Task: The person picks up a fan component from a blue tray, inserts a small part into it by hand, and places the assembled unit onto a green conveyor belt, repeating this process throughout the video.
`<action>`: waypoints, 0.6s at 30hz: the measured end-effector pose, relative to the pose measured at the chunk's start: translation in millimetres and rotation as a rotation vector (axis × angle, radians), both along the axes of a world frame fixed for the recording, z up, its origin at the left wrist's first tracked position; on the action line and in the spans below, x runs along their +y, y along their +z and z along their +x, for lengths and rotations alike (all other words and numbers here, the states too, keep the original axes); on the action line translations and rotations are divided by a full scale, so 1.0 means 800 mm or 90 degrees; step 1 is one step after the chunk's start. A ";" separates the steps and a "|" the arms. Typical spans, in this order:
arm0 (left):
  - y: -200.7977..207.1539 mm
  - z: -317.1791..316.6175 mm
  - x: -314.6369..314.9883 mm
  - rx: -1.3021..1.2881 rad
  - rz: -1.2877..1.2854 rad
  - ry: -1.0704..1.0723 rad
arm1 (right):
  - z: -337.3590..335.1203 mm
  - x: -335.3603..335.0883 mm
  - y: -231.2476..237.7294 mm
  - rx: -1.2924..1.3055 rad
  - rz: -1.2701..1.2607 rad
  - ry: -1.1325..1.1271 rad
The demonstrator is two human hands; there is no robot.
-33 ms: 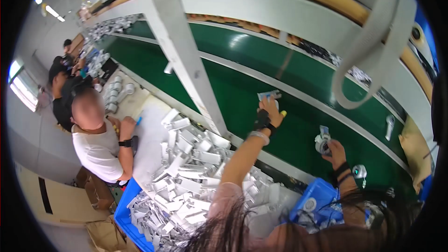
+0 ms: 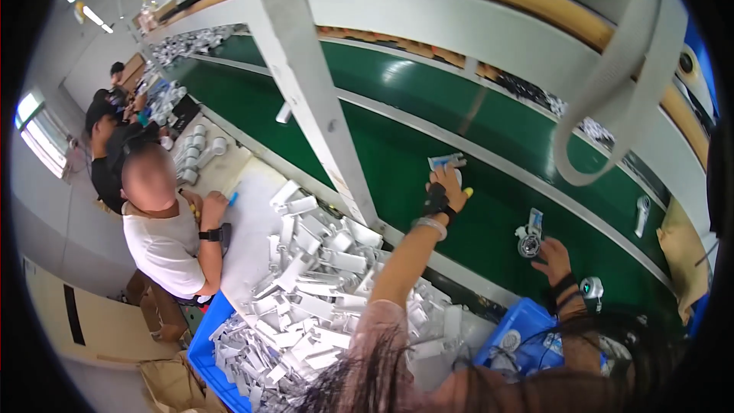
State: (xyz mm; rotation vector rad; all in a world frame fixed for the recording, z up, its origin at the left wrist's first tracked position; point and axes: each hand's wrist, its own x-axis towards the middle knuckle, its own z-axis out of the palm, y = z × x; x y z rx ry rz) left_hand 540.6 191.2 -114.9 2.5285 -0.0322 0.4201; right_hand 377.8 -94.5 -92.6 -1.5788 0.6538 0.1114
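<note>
On the green conveyor belt, my left hand [image 2: 444, 193] is wrapped over a white part with a silver-blue flat end [image 2: 446, 160]; the palm hides much of it. A yellow cover sits on that hand's thumb. Farther right, my right hand [image 2: 553, 262] has its fingers apart, beside a white device with a round, ring-shaped head [image 2: 528, 245] and a blue-and-clear flat end. This device lies on the belt, just beyond the fingertips. Close to my right wrist is a rounded white device with a small green light [image 2: 590, 287].
A heap of white plastic casings [image 2: 321, 275] fills the bench and a blue bin [image 2: 205, 348] at left. A smaller blue bin [image 2: 514, 329] stands near my right forearm. A white post [image 2: 298, 84] rises beside the belt; a grey strap loop [image 2: 569, 145] hangs right. Co-workers sit at left.
My right hand has let go of the round-headed device and drawn slightly back, leaving it on the belt. My left hand stays over its part. The whole view has shifted slightly.
</note>
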 end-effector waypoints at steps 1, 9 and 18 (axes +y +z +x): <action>-0.011 0.010 0.003 0.040 0.008 -0.013 | -0.005 -0.006 -0.007 0.002 0.009 -0.006; -0.014 0.015 0.029 0.133 -0.073 -0.024 | -0.025 0.025 0.049 -0.002 0.045 0.159; 0.111 -0.150 0.016 0.109 -0.478 -0.377 | -0.054 0.097 0.082 -0.023 0.232 0.210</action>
